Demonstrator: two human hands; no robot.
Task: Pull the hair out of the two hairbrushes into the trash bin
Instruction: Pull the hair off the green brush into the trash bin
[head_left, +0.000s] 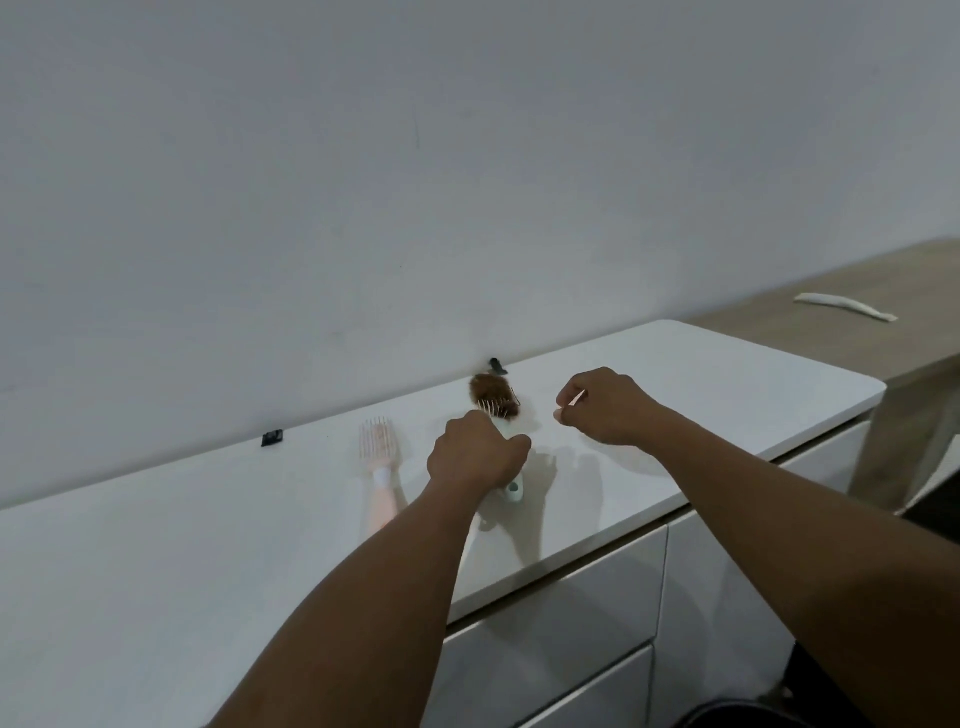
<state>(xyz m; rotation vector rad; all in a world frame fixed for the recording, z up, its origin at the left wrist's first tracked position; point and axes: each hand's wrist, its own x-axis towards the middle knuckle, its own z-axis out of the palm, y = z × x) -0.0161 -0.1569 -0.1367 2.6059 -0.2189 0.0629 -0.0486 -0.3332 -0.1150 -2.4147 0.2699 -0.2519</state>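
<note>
A pale green hairbrush (511, 486) lies on the white counter (156, 545), its bristles stuffed with a clump of brown hair (491, 392). My left hand (475, 454) is closed around its handle. My right hand (605, 408) hovers just right of the brush head, fingers curled and pinched, with nothing clearly in them. A pink hairbrush (378, 457) lies to the left with bare bristles up. A dark rim (769, 717) at the bottom right may be the trash bin.
A small black object (272, 438) sits at the wall on the left, another dark one (497, 366) behind the hair. White drawers (561, 613) front the counter. A wooden table (831, 332) with a white strip (844, 306) stands at the right.
</note>
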